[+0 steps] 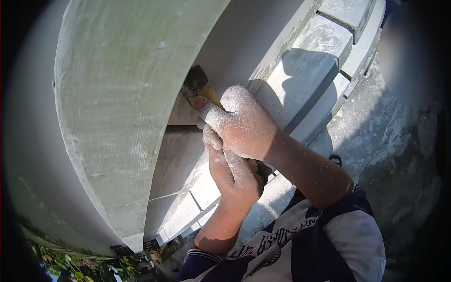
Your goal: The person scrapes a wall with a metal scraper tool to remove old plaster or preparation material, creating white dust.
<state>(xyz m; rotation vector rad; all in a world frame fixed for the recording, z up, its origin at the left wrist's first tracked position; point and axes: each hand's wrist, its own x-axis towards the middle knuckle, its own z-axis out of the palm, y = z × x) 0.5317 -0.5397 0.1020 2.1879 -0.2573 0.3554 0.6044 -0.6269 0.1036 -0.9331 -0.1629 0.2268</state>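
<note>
Basically, tool [212, 94], dark head w/ yellowish part, sits at centre, its head right by the R edge of the greenish curved slab [110, 103]; ledge blocks [307, 70] at approx. 1 o'clock.
- R grip [244, 122]: dusty bare hand, fingers wrapped round tool, thumb pressed along yellowish part.
- L grip [235, 176]: curled just below, toward 6 o'clock; contact hidden, can't tell what it pinches.
- Handling: prob. light, stiff, not fragile; dust may make it slip. Best hold: yellowish part, clear of dark head.
- Pointing: head to 11 o'clock; long axis approx. 11-to-5.
</note>
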